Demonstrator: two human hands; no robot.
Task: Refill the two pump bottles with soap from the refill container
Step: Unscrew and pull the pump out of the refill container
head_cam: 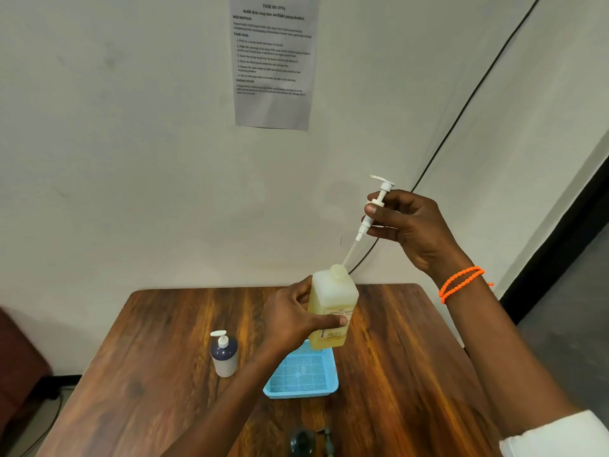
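My left hand [293, 319] grips a translucent bottle of yellow soap [334, 305] and holds it up above the table, tilted a little to the right. My right hand [412, 229] pinches a white pump head [374, 209] lifted out of that bottle. The pump's thin tube slants down, and its lower end is still at the bottle's open neck. A second pump bottle [224, 354], dark blue above and white below with a white pump on it, stands upright on the table to the left.
A light blue mesh tray [301, 374] lies on the wooden table [158, 357] just below the held bottle. A dark object [306, 440] sits at the table's near edge. A printed sheet [273, 61] hangs on the wall, and a black cable [461, 110] runs down it.
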